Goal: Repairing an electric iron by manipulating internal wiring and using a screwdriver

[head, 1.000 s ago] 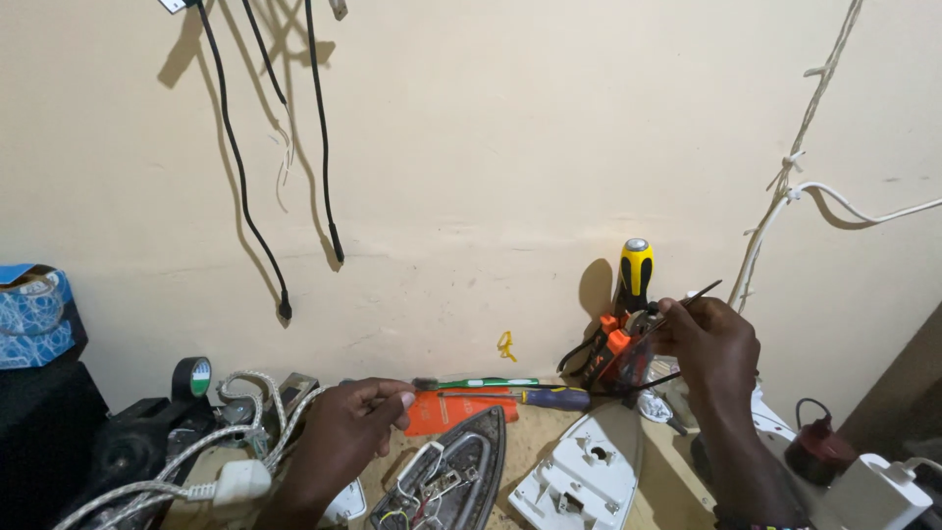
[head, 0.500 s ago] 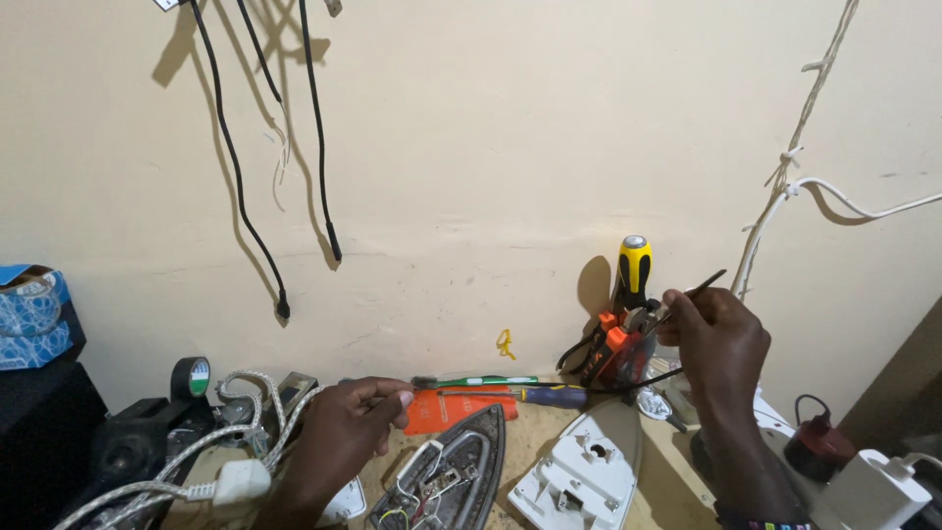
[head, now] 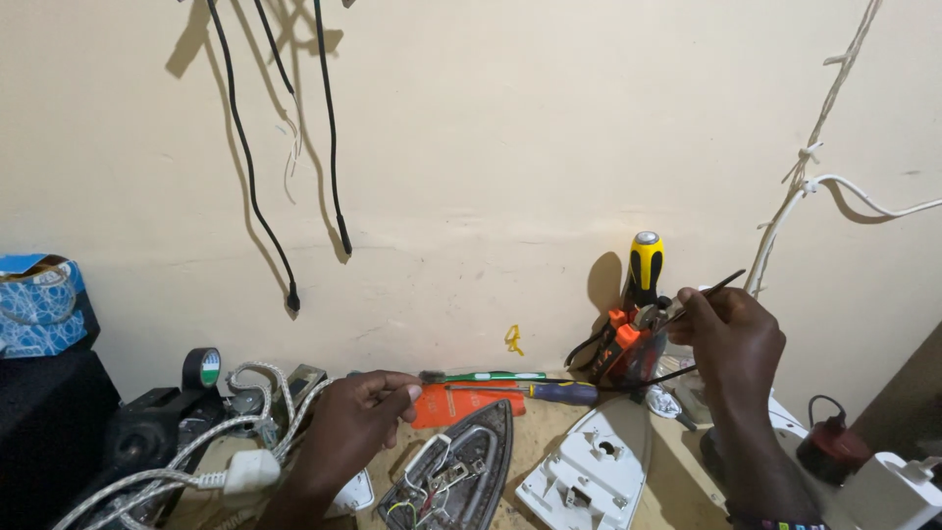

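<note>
Black wire (head: 708, 291) pinched in my right hand (head: 731, 339) angles up-right, just right of the yellow-handled screwdriver (head: 643, 267); my left hand (head: 358, 417), curled, holds nothing I can see.

A small repair workshop: opened iron (head: 453, 471), screwdrivers (head: 643, 270), tape roll (head: 201, 368), loose wall cables (head: 329, 128).

Your left hand (head: 355, 424) reached in from the near edge, low and left of centre, its back turned up, the fingers (head: 400, 389) curled loosely with the tips pointing right. Your right hand (head: 728, 339) was raised higher on the right, the forearm rising steeply from the near right corner, wrist bent slightly, thumb and fingertips (head: 684, 306) pinched together toward the left.
</note>
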